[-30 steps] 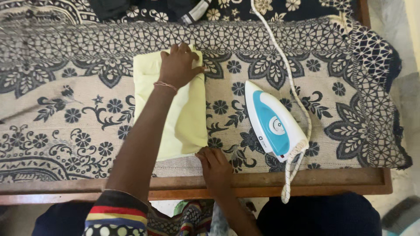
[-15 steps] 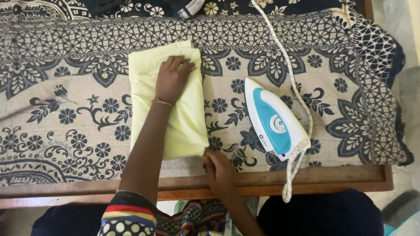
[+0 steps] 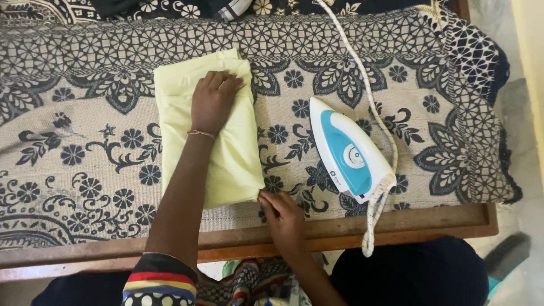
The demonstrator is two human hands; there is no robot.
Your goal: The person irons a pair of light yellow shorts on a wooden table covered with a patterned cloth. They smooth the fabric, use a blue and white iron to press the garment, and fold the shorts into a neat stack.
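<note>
A folded pale yellow cloth lies on a patterned black-and-cream blanket spread over a wooden table. My left hand rests flat on the cloth's upper part, fingers spread, a thin bracelet at the wrist. My right hand pinches the cloth's near right corner by the table's front edge. A white and blue electric iron lies on the blanket to the right of the cloth, apart from both hands.
The iron's white braided cord runs from the far edge down past the iron and hangs over the wooden table edge. Dark patterned fabric lies along the far side. Floor shows at the right.
My left hand has slid along the yellow cloth toward me, and my right hand has gone from lying at the cloth's near edge to pinching its right corner. The iron has not moved.
</note>
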